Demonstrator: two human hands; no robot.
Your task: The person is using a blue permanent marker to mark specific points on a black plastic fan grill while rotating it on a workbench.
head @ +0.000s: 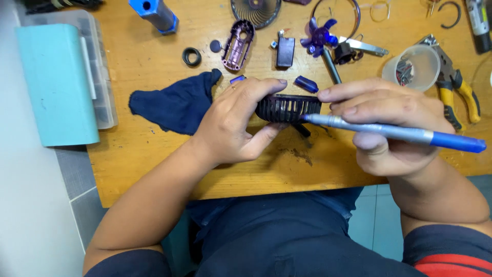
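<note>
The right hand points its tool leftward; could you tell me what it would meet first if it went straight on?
The right hand and its tool would probably first meet the black grille held by the left hand.

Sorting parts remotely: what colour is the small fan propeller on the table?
Translucent purple-blue propeller, clearest in the head view.

left hand (233,125) grips black slotted grille (288,108) | right hand (389,123) holds blue-handled tool (394,132), probably a brush

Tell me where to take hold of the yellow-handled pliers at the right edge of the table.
Take the pliers by the two yellow handles, coming from the near right side. The handles splay toward the table edge and lie bare, while the metal head is tucked against the clear plastic cup, so a grip there would be crowded.
</note>
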